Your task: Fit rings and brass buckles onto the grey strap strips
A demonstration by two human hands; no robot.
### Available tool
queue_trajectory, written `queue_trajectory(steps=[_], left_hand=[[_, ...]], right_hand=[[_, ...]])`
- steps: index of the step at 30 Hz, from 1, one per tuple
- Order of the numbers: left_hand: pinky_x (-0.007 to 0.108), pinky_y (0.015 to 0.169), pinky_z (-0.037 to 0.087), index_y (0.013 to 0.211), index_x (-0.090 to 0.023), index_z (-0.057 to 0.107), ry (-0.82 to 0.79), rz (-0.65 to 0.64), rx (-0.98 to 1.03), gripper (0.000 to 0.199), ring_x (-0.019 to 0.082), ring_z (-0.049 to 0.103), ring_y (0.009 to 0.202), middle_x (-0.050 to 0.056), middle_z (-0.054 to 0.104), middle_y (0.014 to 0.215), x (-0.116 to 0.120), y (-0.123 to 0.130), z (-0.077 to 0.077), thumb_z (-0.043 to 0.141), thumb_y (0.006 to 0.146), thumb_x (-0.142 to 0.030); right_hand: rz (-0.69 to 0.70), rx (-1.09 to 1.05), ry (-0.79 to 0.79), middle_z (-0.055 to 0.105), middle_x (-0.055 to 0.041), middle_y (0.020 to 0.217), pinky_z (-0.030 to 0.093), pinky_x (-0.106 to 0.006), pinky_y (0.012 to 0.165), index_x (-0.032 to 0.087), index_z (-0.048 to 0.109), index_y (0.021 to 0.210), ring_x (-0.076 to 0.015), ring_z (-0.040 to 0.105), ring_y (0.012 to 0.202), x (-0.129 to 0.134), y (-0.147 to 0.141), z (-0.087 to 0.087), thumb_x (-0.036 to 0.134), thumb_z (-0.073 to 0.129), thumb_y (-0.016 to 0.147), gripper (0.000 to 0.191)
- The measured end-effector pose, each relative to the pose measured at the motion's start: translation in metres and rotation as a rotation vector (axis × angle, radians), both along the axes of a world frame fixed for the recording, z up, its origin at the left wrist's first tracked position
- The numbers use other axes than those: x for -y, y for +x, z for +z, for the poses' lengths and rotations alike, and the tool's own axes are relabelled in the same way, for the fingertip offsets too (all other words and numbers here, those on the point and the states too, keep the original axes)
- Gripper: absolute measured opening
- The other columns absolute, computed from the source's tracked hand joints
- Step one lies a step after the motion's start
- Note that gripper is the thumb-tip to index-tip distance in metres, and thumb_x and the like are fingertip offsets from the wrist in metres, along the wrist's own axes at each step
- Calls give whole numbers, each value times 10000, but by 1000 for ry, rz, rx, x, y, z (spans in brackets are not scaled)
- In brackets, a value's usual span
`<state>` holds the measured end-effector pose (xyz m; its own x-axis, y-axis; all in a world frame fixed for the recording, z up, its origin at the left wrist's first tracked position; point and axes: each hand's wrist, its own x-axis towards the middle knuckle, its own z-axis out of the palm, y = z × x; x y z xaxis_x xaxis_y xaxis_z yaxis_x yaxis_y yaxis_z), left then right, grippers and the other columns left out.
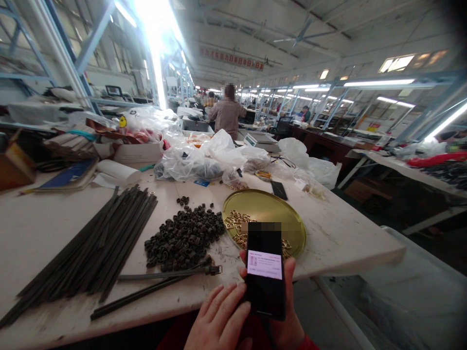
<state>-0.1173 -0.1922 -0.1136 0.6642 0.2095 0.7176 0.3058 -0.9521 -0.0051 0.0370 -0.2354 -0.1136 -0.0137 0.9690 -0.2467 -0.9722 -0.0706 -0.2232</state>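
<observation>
the person's right hand (287,326) grips the phone (265,297), long axis pointing away toward the round tray (272,205), while the left hand (218,318), open and gripping nothing, lies at the phone's lower left edge.

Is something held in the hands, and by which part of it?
A phone, gripped by its long side edges in the right hand; the left hand is at its lower left edge.

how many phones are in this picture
2, it seems: a lit phone in the right hand, and apparently a dark phone on the table beyond the gold tray. Plastic bags may hide more.
</observation>
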Motion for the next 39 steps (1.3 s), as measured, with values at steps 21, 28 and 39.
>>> queue_trajectory(steps=[21, 28, 39], left_hand=[[332, 912, 481, 1081, -160, 566, -38, -24, -7, 290, 214, 516, 1135, 98, 604, 1171, 0, -3, -5, 478, 811, -220], [321, 941, 459, 1079, -163, 561, -63, -22, -9, 284, 205, 505, 1147, 96, 607, 1162, 1, -3, -4, 489, 810, -216], [329, 891, 492, 1060, -165, 574, -35, -13, -11, 267, 213, 529, 1118, 94, 617, 1148, 1, -2, -3, 460, 827, -228]], right_hand=[[-48, 140, -45, 706, -76, 824, 489, -367, 715, 167, 590, 1139, -211, 632, 739, -1, -5, 12, 730, 454, 690, 733], [-46, 196, -52, 708, -54, 782, 497, -367, 703, 197, 643, 1049, -217, 642, 714, -4, -7, 19, 728, 553, 611, 694], [-58, 237, -54, 705, -56, 753, 501, -364, 701, 188, 654, 1022, -211, 642, 686, -5, -7, 22, 713, 587, 592, 682]])
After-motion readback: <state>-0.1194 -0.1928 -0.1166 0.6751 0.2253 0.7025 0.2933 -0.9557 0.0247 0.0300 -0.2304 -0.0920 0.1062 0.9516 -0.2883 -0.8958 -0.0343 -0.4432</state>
